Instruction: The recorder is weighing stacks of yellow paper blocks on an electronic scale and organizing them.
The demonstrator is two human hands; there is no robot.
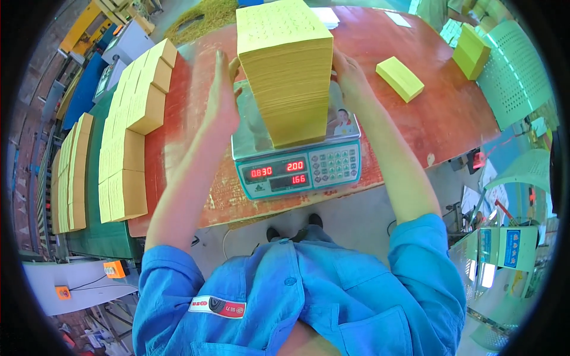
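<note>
One tall stack of yellow sheets stood upright between the person's left hand and right hand, its base on the metal pan of a scale. From where I stood, the left hand was unclenched, thumb raised and fingers loosely parted, just beside the stack's side. The right hand lay along the opposite side, its fingertips partly hidden; I couldn't tell whether it was gripping or merely resting there. Nearer the body than both hands, the scale's red digits glowed beside its keypad. To the right of the right hand, a small yellow block lay on the red table, and farther right, a larger yellow block sat near the edge. Well to the left of the left hand ran a long row of yellow bundles, set closely together. Ahead of the right hand lay some white paper.
</note>
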